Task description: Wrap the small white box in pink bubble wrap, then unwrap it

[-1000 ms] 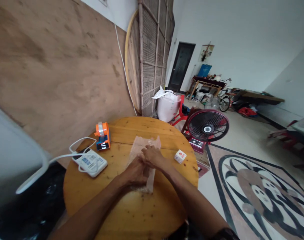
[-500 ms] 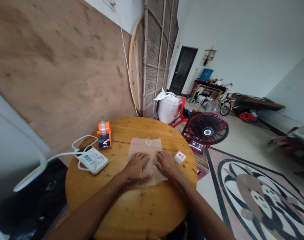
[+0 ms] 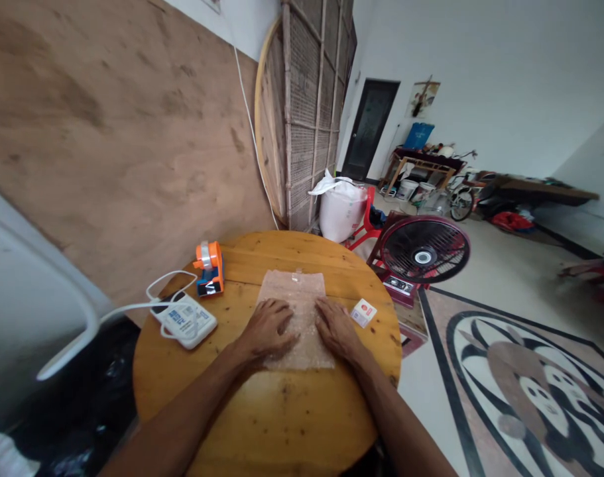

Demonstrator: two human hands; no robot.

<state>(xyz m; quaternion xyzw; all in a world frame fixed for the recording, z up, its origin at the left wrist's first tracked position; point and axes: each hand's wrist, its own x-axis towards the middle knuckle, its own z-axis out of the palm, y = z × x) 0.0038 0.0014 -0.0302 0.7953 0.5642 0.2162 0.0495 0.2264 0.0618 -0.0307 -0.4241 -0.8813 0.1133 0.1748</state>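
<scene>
A clear sheet of bubble wrap (image 3: pixel 302 315) lies flat on the round wooden table (image 3: pixel 282 417), a bit of tape showing at its far edge. My left hand (image 3: pixel 270 331) rests on its left side, palm down with the fingers stretched out. On the right side, my right hand (image 3: pixel 337 326) lies flat in the same way, its fingers pointing forward. Just right of that hand stands a small white box (image 3: pixel 363 313) with a red mark. Neither hand grips anything.
An orange and blue tape dispenser (image 3: pixel 209 268) stands at the table's back left. In front of it lies a white power strip (image 3: pixel 189 322) with its cable looped. A dark red fan (image 3: pixel 423 252) is beyond the right edge, near a white sack (image 3: pixel 342 211).
My left hand has drawn slightly toward the left edge of the bubble wrap, so more of its middle shows. The view has shifted a little.
</scene>
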